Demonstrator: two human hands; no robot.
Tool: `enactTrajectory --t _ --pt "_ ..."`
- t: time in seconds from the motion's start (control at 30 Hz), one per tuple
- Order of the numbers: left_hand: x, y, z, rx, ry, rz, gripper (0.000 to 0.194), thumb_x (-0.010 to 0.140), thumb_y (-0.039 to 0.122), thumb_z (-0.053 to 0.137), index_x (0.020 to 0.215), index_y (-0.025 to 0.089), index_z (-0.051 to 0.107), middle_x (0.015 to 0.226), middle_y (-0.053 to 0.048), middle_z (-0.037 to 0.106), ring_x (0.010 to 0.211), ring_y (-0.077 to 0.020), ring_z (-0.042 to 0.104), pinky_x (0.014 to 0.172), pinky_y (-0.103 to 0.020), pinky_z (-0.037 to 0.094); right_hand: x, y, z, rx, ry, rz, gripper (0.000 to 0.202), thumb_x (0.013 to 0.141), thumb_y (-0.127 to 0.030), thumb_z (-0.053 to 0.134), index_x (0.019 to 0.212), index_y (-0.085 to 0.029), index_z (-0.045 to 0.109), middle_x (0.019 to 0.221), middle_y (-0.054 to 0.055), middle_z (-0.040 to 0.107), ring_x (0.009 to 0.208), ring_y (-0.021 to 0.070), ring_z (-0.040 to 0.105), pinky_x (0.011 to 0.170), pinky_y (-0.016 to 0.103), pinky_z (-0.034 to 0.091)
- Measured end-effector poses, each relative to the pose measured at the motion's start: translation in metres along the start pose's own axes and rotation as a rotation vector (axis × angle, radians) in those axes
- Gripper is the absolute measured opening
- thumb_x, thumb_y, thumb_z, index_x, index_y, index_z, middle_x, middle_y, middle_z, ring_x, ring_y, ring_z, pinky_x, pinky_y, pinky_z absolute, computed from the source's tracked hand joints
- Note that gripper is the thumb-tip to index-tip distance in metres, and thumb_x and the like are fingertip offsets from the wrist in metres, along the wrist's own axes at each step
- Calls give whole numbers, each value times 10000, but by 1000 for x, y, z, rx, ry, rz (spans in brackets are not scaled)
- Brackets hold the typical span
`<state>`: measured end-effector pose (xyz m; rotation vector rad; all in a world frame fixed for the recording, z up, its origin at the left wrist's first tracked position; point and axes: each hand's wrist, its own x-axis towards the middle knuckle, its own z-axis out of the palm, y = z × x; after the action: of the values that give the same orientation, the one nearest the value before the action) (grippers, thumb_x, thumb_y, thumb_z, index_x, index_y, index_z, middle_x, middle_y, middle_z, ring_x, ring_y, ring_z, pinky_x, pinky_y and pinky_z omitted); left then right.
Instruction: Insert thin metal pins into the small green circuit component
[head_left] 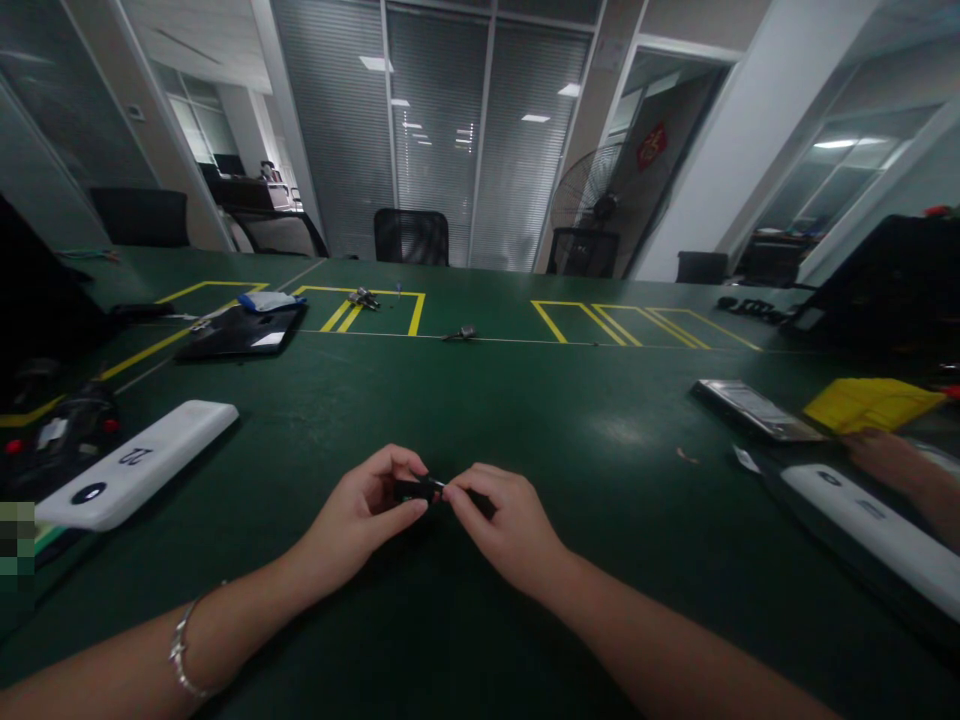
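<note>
Just above the green table [480, 420], both hands meet in front of me. My left hand [367, 505], a bracelet [178, 650] on its wrist, is closed with thumb and fingers around a small black block-like piece [411, 490]. Thumb and forefinger of my right hand [502, 510] pinch at the piece's right end, by a thin shiny metal bit [436, 484]. Something dark shows under the right fingers; whether it is joined to the black piece I cannot tell.
A white device marked 22 [161, 460] lies to my left; another white device [870, 530] is at right, beside another person's hand [885, 460]. A flat silver case [757, 410] and yellow item [870, 405] lie right. Beyond are a black folder [240, 332] and small metal parts [365, 298].
</note>
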<state>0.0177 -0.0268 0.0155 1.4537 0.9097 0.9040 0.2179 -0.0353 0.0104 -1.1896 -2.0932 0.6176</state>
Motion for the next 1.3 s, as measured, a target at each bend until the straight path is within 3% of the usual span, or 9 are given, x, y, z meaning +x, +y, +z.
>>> enactTrajectory --t 0.3,0.67,0.83,1.03,1.3 --pt "-1 -1 0 -12 -28 8 219 801 190 659 981 201 536 872 -8 618 836 -181 596 746 -308 458 0 0 -1 0 -5 1 207 944 -252 489 867 -197 674 777 5 638 700 136 586 613 247 409" --pt "4 -6 0 14 20 -18 277 835 246 622 1086 212 512 965 -39 611 896 -207 593 774 -335 472 0 -1 -1 -6 -12 -5 218 949 -250 477 885 -199 679 796 9 645 718 138 592 619 247 414" --pt "2 -8 -2 64 31 -22 307 893 274 545 1200 268 543 1050 -30 581 953 -208 570 813 -325 473 -1 0 -2 3 -20 3 208 949 -260 484 887 -206 675 791 3 640 700 135 587 605 245 410" --pt "2 -4 -2 118 31 -23 330 898 295 531 1226 273 558 988 -20 593 916 -203 581 817 -327 460 0 1 -1 -3 -14 -9 210 948 -254 486 878 -200 677 782 4 641 698 136 588 623 250 415" --pt "2 -5 -3 218 21 49 326 906 294 513 1227 287 572 1061 -39 528 873 -189 543 767 -323 457 -1 0 -1 -11 -29 -5 208 949 -260 483 898 -209 678 790 1 639 697 133 583 623 247 412"
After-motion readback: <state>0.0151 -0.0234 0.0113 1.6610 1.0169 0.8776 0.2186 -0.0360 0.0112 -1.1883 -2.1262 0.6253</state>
